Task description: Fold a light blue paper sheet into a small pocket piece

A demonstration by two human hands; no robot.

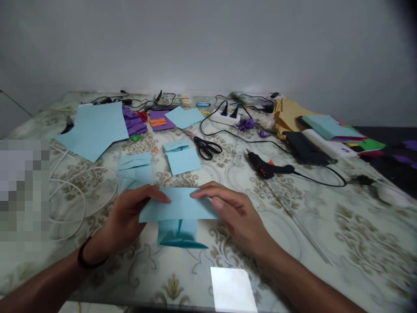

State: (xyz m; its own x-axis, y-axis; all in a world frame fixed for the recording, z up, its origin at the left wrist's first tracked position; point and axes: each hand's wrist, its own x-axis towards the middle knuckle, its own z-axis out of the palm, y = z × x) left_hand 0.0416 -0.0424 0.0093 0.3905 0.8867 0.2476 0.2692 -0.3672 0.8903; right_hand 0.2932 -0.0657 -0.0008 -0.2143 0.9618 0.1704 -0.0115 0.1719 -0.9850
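Observation:
Between my two hands is a light blue sheet of paper (180,206), held above the table. My left hand (130,215) grips its left side, fingers over the top face. My right hand (233,211) has its right side, with the thumb near the edge and the fingertips on top. Below the sheet, partly hidden by it, lies a folded light blue paper piece (179,234). Just beyond my hands are another folded blue piece (135,167) and a pleated blue square (182,158). Black-handled scissors (206,148) lie behind these.
A black glue gun (267,165) with its cable rests at the right, near a clear glue stick (299,224). Large blue sheets (97,128) and purple folded paper (134,121) lie back left. A white power strip (224,117) sits behind. White cable loops (83,195) lie left.

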